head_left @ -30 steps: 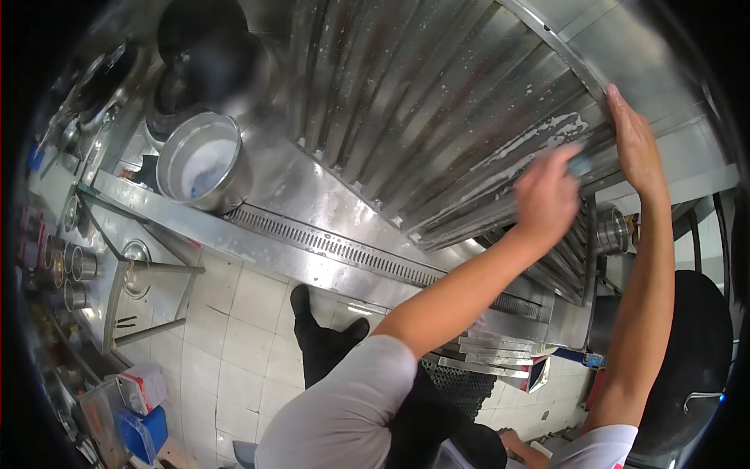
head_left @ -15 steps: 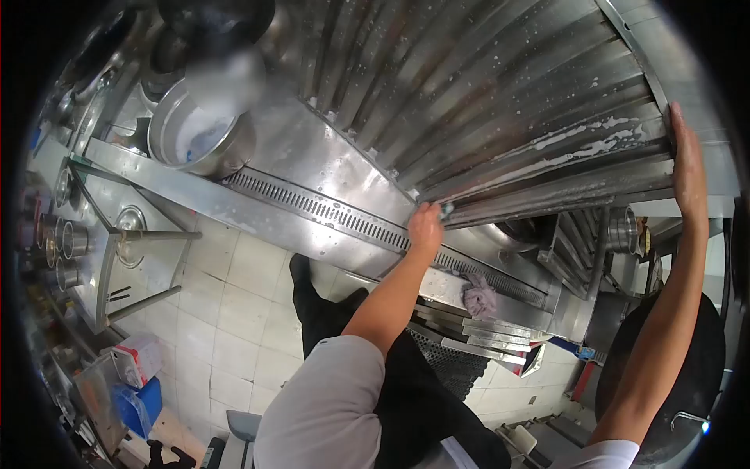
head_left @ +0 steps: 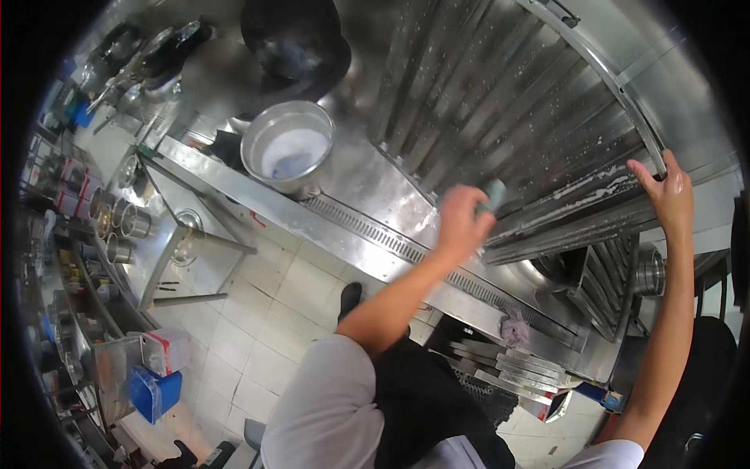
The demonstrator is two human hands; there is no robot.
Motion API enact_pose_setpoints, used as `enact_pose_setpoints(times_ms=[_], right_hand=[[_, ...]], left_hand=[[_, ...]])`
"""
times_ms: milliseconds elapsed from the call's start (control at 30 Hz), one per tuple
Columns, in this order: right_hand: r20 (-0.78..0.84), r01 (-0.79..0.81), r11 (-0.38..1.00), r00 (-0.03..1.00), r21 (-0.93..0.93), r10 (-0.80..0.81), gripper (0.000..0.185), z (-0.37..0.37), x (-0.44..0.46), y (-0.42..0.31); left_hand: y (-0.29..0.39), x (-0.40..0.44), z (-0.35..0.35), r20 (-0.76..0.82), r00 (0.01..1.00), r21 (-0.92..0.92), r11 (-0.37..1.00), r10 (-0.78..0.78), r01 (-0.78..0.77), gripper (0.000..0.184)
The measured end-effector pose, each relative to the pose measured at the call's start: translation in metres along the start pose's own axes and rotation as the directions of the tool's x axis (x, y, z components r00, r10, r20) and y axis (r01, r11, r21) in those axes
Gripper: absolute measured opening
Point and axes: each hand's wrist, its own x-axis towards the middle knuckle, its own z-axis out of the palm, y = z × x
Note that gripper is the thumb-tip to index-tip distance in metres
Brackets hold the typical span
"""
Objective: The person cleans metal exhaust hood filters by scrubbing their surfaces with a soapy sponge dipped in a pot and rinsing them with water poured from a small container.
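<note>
A large ribbed metal baffle filter [head_left: 531,117], wet with streaks of white suds, leans over the steel counter. My left hand [head_left: 465,219] is closed around a green scouring pad [head_left: 493,195], close to the filter's lower left edge. Whether the pad touches the ribs I cannot tell. At the filter's right corner, my right hand [head_left: 670,199] grips the rim, thumb on one side and fingers on the other. A steel pot [head_left: 254,152] of soapy water stands on the counter to the left, with something bluish in the foam.
A slotted drain channel [head_left: 367,234] runs along the steel counter. A crumpled pinkish rag [head_left: 514,330] lies toward its right end. Dark woks [head_left: 293,47] are at the back. Below stand stacked metal strips [head_left: 523,367]; a small steel table [head_left: 183,258] is at left.
My left hand with the scouring pad has come up off the filter's lower corner and moved right. My right hand's thumb has spread apart at the rim. The whole view has shifted.
</note>
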Motion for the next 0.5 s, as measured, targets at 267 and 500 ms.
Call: enact_pose_setpoints(times_ms=[267, 500], right_hand=[[0.068, -0.117, 0.992, 0.99, -0.05, 0.121, 0.08, -0.011, 0.009, -0.019], [0.305, -0.274, 0.928, 0.933, 0.251, 0.193, 0.08, -0.005, 0.027, -0.013]], left_hand=[[-0.143, 0.186, -0.285, 0.171, 0.887, 0.91, 0.414, -0.43, 0.025, 0.046], [-0.255, 0.186, -0.325, 0.234, 0.486, 0.971, 0.183, -0.842, -0.151, 0.069]])
